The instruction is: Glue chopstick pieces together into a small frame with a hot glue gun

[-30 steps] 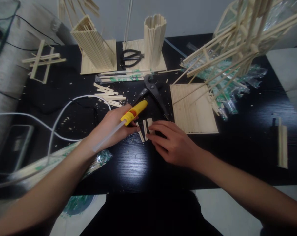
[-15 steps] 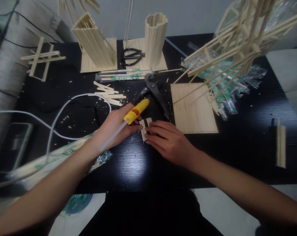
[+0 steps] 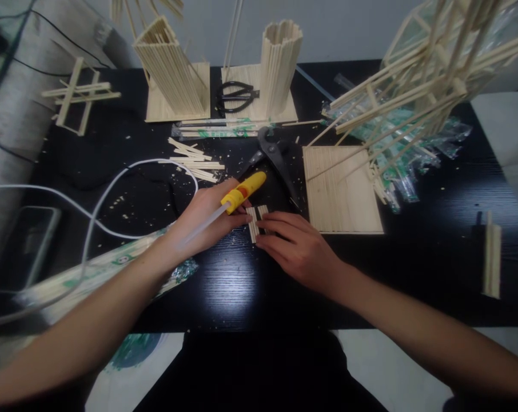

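Observation:
My left hand (image 3: 210,220) is closed on a yellow hot glue gun (image 3: 244,191), with a clear glue stick (image 3: 205,224) jutting from its back end over my wrist. The thumb and fingertips of that hand touch a small row of short wooden sticks (image 3: 252,225) lying on the black table. From the other side, my right hand (image 3: 297,246) has its fingers pressed together against the same sticks, partly hiding them. A narrow dark gap shows between two groups of these sticks. Just beyond my hands lie dark pliers (image 3: 276,157).
A flat stick panel (image 3: 342,194) lies at right, under a leaning stick frame (image 3: 439,86). Two stick towers (image 3: 171,74) (image 3: 280,68) stand at the back, near black-handled scissors (image 3: 237,98). Loose cut sticks (image 3: 196,162), a white cord (image 3: 113,186) and a packaged stick bundle (image 3: 100,272) lie left.
The whole view has shifted slightly, so the things sit a little further right in the picture. Both hands keep nearly the same hold on the glue gun and the short sticks.

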A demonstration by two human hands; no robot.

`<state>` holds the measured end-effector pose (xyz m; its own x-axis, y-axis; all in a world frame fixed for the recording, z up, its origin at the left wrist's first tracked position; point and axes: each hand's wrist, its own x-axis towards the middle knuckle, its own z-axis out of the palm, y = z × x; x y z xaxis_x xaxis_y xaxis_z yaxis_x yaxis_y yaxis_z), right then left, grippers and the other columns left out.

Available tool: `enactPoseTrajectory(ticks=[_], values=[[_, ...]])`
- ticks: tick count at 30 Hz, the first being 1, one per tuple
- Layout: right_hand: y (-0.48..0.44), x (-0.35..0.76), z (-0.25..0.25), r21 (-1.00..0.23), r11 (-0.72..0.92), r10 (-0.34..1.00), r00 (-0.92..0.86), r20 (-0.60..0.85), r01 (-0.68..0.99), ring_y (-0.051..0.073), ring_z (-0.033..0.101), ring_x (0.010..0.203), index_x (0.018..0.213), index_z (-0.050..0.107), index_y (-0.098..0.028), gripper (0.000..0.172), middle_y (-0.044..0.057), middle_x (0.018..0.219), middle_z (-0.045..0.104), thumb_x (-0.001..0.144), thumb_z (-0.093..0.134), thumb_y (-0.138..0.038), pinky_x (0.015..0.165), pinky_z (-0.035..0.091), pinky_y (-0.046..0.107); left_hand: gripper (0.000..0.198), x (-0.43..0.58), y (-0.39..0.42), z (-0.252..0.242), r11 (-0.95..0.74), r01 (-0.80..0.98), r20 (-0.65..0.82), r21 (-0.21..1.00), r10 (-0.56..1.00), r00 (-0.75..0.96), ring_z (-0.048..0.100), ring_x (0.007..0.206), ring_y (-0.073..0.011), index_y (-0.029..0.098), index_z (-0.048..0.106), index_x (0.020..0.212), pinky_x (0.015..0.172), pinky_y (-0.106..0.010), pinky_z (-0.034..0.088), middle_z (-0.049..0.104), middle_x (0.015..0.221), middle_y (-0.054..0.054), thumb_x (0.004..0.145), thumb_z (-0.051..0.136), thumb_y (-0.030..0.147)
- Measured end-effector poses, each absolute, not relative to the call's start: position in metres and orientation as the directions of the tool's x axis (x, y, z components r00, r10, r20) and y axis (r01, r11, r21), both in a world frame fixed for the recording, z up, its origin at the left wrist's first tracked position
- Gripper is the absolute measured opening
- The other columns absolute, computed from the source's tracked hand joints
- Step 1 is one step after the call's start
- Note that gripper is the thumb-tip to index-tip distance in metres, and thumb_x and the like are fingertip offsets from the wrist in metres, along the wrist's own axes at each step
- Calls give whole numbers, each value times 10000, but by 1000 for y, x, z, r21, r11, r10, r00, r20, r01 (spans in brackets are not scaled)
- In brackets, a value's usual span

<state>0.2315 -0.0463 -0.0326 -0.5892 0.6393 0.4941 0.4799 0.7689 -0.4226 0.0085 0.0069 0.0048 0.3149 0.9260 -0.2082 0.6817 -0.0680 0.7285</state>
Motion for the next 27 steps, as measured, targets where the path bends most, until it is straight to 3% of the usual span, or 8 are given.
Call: enactPoseTrajectory(ticks=[12,27], values=[[-45,228,-31,-432,765,644,-567,514,477,254,722,1111,1059,753,-122,115,101,1048,800,964,704,-166,973,618,427,167,6,6,-2,-81,660,-190,747,925,329,720,798,-163,226,650,938,726,-293,507,753,879,42,823,764,265],[-46,223,-27,-353,770,637,-608,473,531,245,695,1108,1021,761,-164,147,89,995,763,990,628,-109,987,596,428,157,7,6,0,-84,625,-179,776,921,346,722,791,-172,230,647,927,724,-294,514,749,866,37,801,740,223]])
